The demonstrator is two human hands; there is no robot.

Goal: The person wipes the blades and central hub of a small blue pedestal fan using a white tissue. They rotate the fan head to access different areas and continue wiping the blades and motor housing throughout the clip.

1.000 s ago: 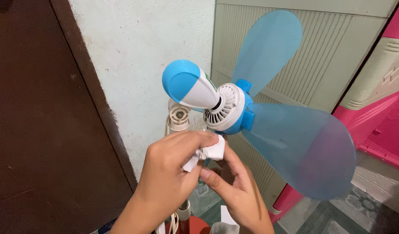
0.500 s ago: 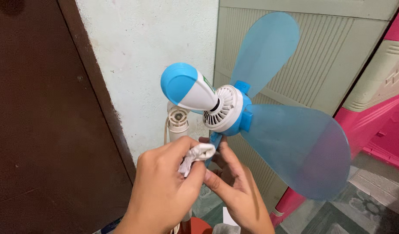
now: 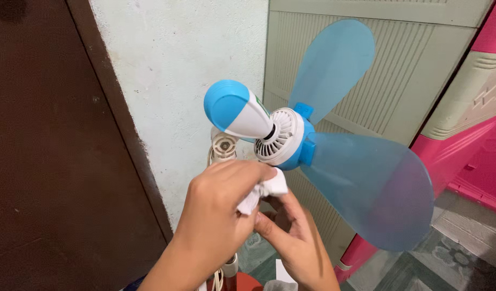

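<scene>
White cloth (image 3: 264, 194) pinched in left hand (image 3: 221, 215), above cupped right hand (image 3: 291, 237).

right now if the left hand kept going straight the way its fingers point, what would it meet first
Probably the white vented hub of the fan: the left hand, pinching a white cloth, points up and right, just below it. Depth is hard to judge.

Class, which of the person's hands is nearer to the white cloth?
Left. The left hand pinches the white cloth in its fingers; the right hand sits just below it.
</scene>
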